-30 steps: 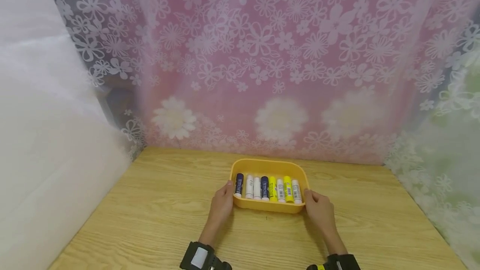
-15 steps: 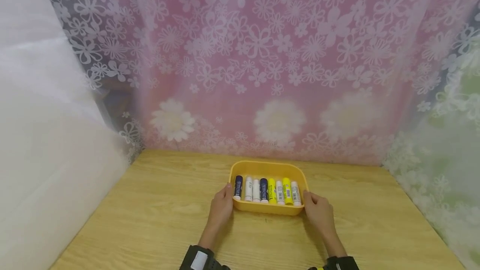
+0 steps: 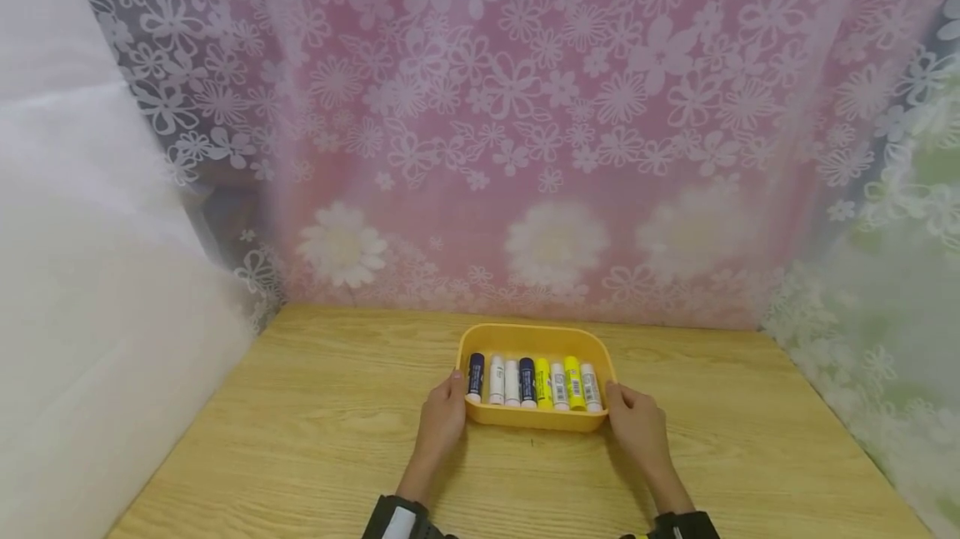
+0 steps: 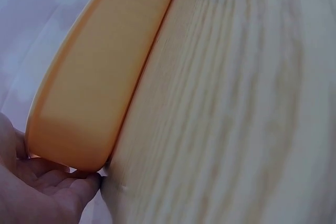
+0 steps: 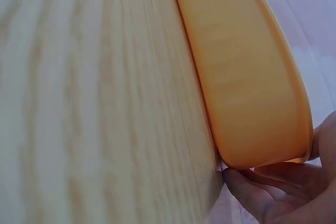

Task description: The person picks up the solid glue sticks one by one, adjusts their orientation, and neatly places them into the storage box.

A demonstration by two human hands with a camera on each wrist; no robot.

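A shallow yellow plastic tray [image 3: 536,336] with rounded corners sits on the wooden table. Several glue sticks lie side by side in it, among them a dark blue glue stick [image 3: 476,376] at the left end, a yellow glue stick [image 3: 574,383] and a white glue stick [image 3: 591,389] at the right end. My left hand [image 3: 442,418] grips the tray's left end, thumb at the rim and fingers against the outer wall. At the opposite end my right hand [image 3: 639,426] holds it the same way. Both wrist views show fingertips close to the tray's bottom edge.
Behind the wooden table [image 3: 322,431] hangs a pink floral curtain [image 3: 480,189]. A white sheet [image 3: 97,314] runs along the left side, and a pale floral sheet [image 3: 892,339] borders the right. Black straps are on both wrists.
The whole head view has shifted slightly. Both hands keep their hold on the tray, which stays in about the same place on the table with the glue sticks in it.
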